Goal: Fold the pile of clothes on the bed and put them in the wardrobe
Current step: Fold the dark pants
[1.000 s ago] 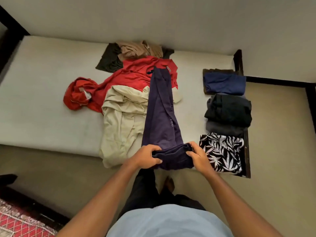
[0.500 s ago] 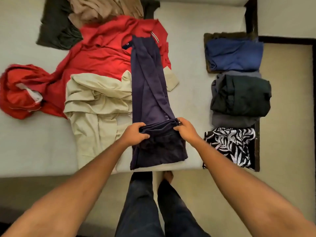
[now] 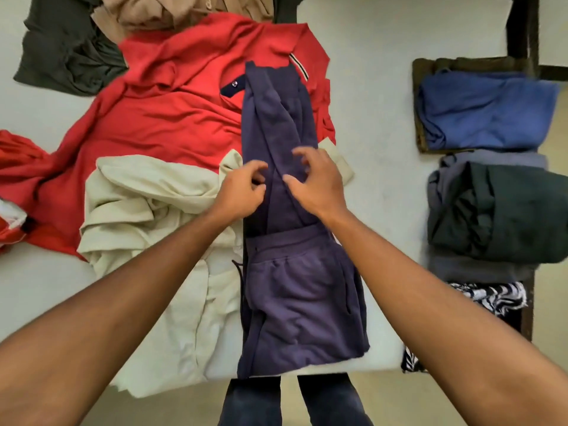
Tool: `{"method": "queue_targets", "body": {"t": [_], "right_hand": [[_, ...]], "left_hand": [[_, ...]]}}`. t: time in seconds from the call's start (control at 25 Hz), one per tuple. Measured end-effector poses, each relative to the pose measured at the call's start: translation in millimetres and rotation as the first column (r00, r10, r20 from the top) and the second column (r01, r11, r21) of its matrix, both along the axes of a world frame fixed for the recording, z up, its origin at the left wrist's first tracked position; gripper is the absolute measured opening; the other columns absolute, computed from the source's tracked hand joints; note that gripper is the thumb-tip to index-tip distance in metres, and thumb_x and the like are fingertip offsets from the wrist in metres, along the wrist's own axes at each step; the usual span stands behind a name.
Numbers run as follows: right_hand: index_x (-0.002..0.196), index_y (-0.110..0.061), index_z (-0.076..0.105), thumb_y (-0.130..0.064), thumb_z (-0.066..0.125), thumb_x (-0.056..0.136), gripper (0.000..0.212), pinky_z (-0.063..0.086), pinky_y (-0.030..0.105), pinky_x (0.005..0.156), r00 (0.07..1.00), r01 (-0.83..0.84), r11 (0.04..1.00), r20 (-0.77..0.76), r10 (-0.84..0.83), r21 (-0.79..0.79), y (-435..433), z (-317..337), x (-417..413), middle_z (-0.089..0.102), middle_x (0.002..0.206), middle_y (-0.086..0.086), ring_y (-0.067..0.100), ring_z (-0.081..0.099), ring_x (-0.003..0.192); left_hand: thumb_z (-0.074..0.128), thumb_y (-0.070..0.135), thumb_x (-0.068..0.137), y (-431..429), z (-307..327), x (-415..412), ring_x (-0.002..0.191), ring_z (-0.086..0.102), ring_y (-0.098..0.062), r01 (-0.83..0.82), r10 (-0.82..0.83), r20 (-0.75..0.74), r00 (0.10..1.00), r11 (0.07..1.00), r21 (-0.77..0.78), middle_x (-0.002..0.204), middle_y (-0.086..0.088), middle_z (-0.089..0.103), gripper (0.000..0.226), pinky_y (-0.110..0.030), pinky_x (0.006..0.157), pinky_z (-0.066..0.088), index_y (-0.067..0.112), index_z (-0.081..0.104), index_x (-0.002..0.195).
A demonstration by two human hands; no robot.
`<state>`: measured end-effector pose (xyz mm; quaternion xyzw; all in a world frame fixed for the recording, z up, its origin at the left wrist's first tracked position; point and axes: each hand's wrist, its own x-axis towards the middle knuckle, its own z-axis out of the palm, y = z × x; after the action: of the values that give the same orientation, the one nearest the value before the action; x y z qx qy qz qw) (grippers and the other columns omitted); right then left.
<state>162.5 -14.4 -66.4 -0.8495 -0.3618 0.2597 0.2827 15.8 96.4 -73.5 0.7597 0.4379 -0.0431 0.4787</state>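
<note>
Purple trousers [image 3: 295,302] lie lengthwise on the bed [image 3: 375,87], the waist end folded up over the legs near the bed's front edge. My left hand [image 3: 242,192] hovers at the left edge of the trouser legs with loosely curled fingers. My right hand [image 3: 316,182] is over the legs beside it, fingers spread and bent, fingertips touching the cloth. Neither hand grips anything. Under and left of the trousers lie a red shirt [image 3: 172,118] and a beige garment [image 3: 147,210].
At the back are a dark green garment [image 3: 61,56] and a tan one [image 3: 172,13]. Folded stacks line the bed's right edge: blue [image 3: 485,112], dark grey [image 3: 498,210], black-and-white leaf print [image 3: 491,298]. A dark bed frame [image 3: 522,26] stands at the back right.
Both hands have let go of the folded waist end, which now lies flat, and have moved further up the trouser legs. The camera has come closer to the bed.
</note>
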Motion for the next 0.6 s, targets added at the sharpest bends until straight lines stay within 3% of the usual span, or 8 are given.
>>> {"method": "queue_targets", "body": {"t": [0.12,0.24,0.36,0.44,0.52,0.6], "right_hand": [[0.139,-0.017,0.055,-0.029,0.079,0.076,0.068,0.049,0.04,0.08,0.966,-0.163,0.984,0.192,0.174,-0.073,53,-26,2,0.056,0.123,0.009,0.031,0.056,0.103],[0.113,-0.018,0.066,-0.02,0.065,0.079,0.035,0.05,0.04,0.076,0.974,-0.014,1.0,0.227,0.011,0.012,75,-34,28,0.067,0.106,0.005,0.029,0.063,0.093],[0.08,-0.022,0.068,-0.02,0.063,0.075,0.007,0.051,0.036,0.075,0.954,0.296,0.949,0.011,-0.299,0.106,62,-43,65,0.066,0.072,-0.008,0.013,0.061,0.07],[0.067,-0.024,0.061,-0.021,0.062,0.071,0.005,0.054,0.042,0.072,0.837,0.52,0.852,-0.232,-0.495,0.062,43,-52,81,0.058,0.062,-0.011,0.008,0.054,0.06],[0.075,-0.026,0.061,-0.02,0.063,0.072,0.007,0.055,0.044,0.067,0.726,0.58,0.814,-0.45,-0.52,-0.006,33,-55,86,0.06,0.067,-0.007,0.014,0.058,0.064],[0.095,-0.033,0.063,-0.026,0.072,0.08,0.019,0.058,0.041,0.076,0.77,0.48,0.875,-0.506,-0.389,0.058,37,-47,85,0.067,0.085,-0.007,0.017,0.069,0.082]], "left_hand": [[0.064,0.011,0.077,28,-20,30,0.081,0.066,-0.024,-0.135,0.131,0.041,0.991,0.986,0.094,0.091,0.002,0.066,0.049,-0.04,0.083,0.056,0.018,0.061,0.125],[0.067,0.01,0.08,35,-29,53,0.088,0.066,-0.022,-0.256,0.253,0.046,0.966,0.962,0.1,0.084,-0.001,0.068,0.037,-0.034,0.084,0.049,0.015,0.061,0.117],[0.07,0.019,0.083,36,-36,71,0.087,0.064,-0.019,-0.323,0.318,0.067,0.946,0.941,0.101,0.077,0.006,0.063,0.032,-0.034,0.082,0.047,0.017,0.058,0.112],[0.071,0.028,0.084,38,-37,81,0.087,0.063,-0.019,-0.324,0.316,0.079,0.945,0.939,0.119,0.077,0.008,0.06,0.036,-0.034,0.08,0.047,0.02,0.056,0.115],[0.071,0.034,0.085,44,-33,97,0.086,0.064,-0.018,-0.296,0.281,0.116,0.953,0.943,0.153,0.074,0.01,0.059,0.037,-0.033,0.078,0.046,0.02,0.057,0.117],[0.07,0.039,0.087,46,-28,114,0.083,0.064,-0.016,-0.266,0.254,0.143,0.957,0.961,0.072,0.075,0.009,0.063,0.036,-0.031,0.077,0.047,0.021,0.058,0.116]]}}
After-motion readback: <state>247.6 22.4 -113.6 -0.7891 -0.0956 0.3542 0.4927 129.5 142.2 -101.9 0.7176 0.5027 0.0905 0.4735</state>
